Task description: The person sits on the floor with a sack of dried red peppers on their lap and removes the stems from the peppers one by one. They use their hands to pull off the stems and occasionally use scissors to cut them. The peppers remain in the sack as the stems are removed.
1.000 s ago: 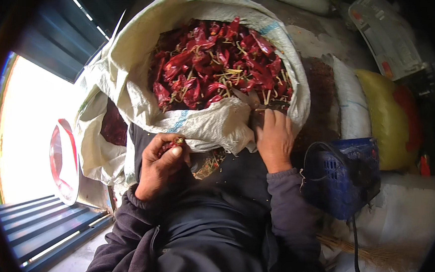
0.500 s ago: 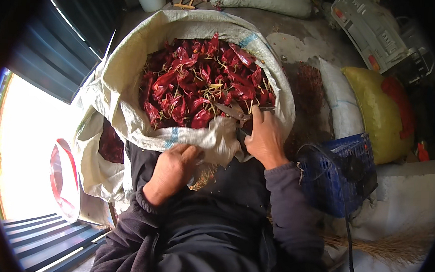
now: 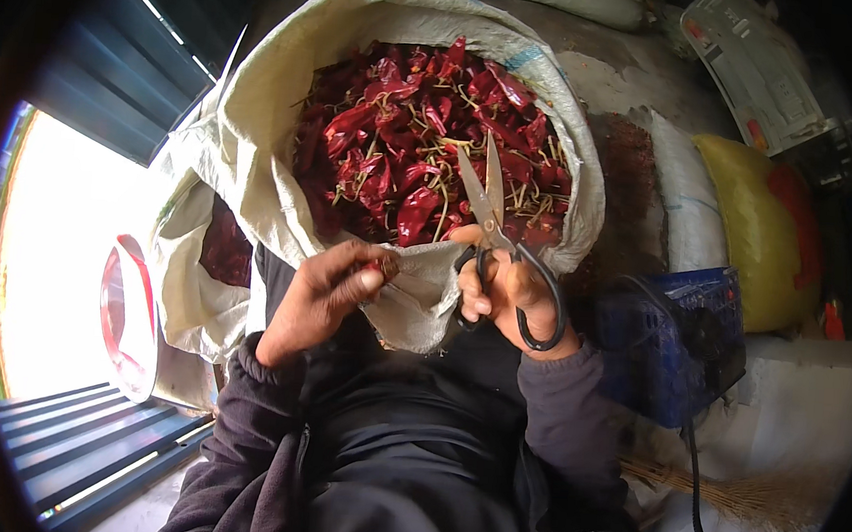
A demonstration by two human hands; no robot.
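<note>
A large white woven sack [image 3: 260, 110], its rim rolled down, holds dried red peppers [image 3: 414, 217] with pale stems. My left hand [image 3: 332, 290] is closed at the sack's near edge, fingertips pinched, with a small red bit showing that I cannot make out. My right hand [image 3: 507, 295] grips metal scissors [image 3: 489, 197] by their black handles, the blades pointing up over the peppers and slightly parted. A loose fold of sacking [image 3: 413, 314] hangs between my two hands over my dark-clothed lap.
Another sack of red material [image 3: 189, 305] stands at left beside a bright doorway. At right are a blue plastic basket [image 3: 663, 378] with a black cable, white and yellow sacks [image 3: 745, 232], straw bristles [image 3: 724, 499] and a grey plastic case [image 3: 740, 80]. A filled sack [image 3: 550, 0] lies behind.
The scissors, low and partly hidden before, are now raised upright in my right hand, which has turned palm up. My left hand has lifted toward the rim, and the near fold hangs lower.
</note>
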